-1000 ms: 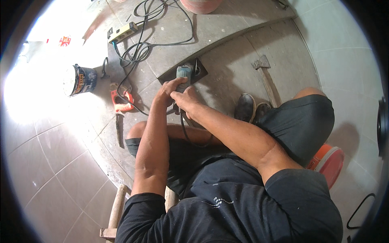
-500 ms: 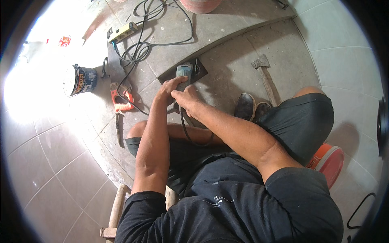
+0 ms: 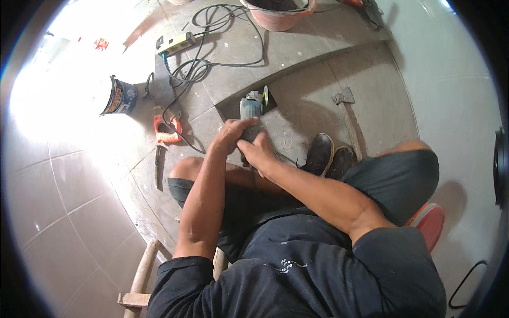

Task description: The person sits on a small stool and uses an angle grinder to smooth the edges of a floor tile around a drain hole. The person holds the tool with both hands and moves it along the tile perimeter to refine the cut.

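Observation:
Both of my hands are wrapped round a grey-blue angle grinder (image 3: 251, 107), which points away from me. My left hand (image 3: 232, 132) grips its body just behind the head, thumb across the top. Lower on the body, my right hand (image 3: 259, 150) holds the rear part. A thin cutting disc (image 3: 265, 99) stands on edge at the right of the grinder's head. Under the head lies a dark square opening or plate (image 3: 229, 109) at the raised floor's edge; the grinder partly hides it. Whether the disc touches anything I cannot tell.
Left of the grinder lie a hand saw with an orange handle (image 3: 167, 130), a narrow blade tool (image 3: 158, 167) and a dark paint bucket (image 3: 123, 97). A power strip (image 3: 176, 44) with looping black cable (image 3: 233, 64) sits beyond. A hatchet (image 3: 347, 114) lies right of my shoes (image 3: 321, 151).
The grinder has come up and turned, so its disc now shows edge-on at the right. Both hands have moved slightly right and nearer, still holding it. The view has shifted a little.

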